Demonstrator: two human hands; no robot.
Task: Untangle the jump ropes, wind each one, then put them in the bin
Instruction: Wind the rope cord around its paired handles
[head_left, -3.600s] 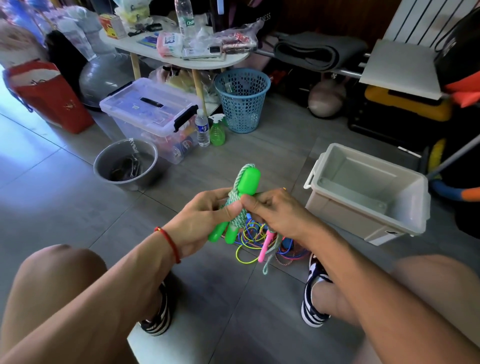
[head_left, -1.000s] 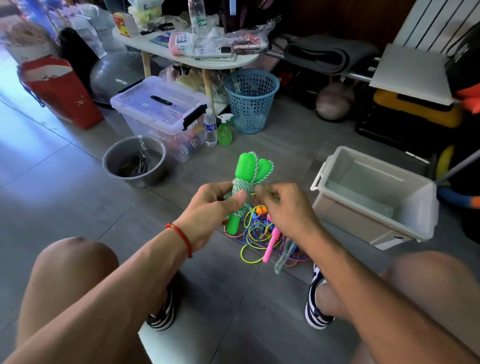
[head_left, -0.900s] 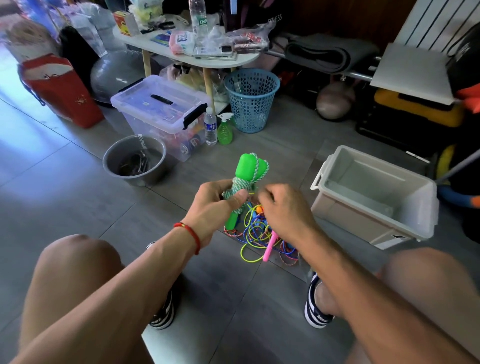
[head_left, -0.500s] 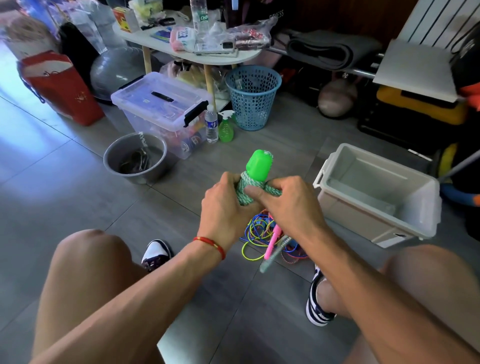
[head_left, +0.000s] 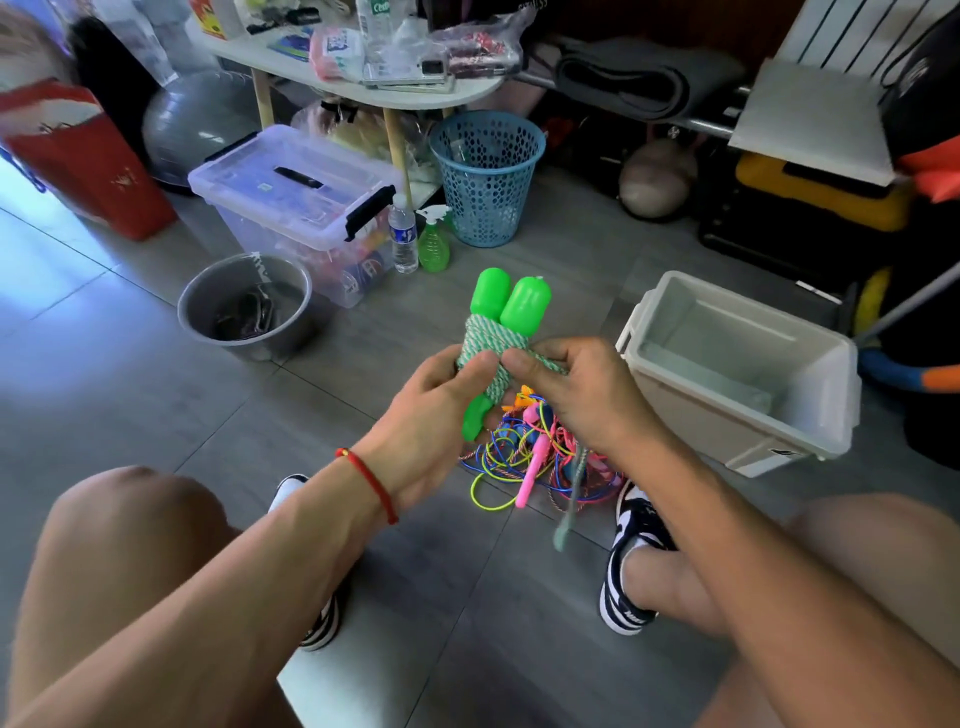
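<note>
A green-handled jump rope stands upright between my hands, its green-and-white cord wound around both handles. My left hand grips the wound bundle from the left, thumb on the coils. My right hand pinches the cord's free strand at the bundle's right side; a loose end hangs below that hand. On the floor beneath lies a tangle of coloured ropes with a pink handle. The open white bin stands on the floor to the right, nothing visible in it.
A metal bowl sits on the floor at left, a lidded clear box behind it. A blue basket, a water bottle and a green spray bottle stand under a cluttered white table. My knees and shoes frame the rope pile.
The bundle has turned so both green handle tops show side by side. My right hand has drawn the cord across the coils and now pinches it at the right side.
</note>
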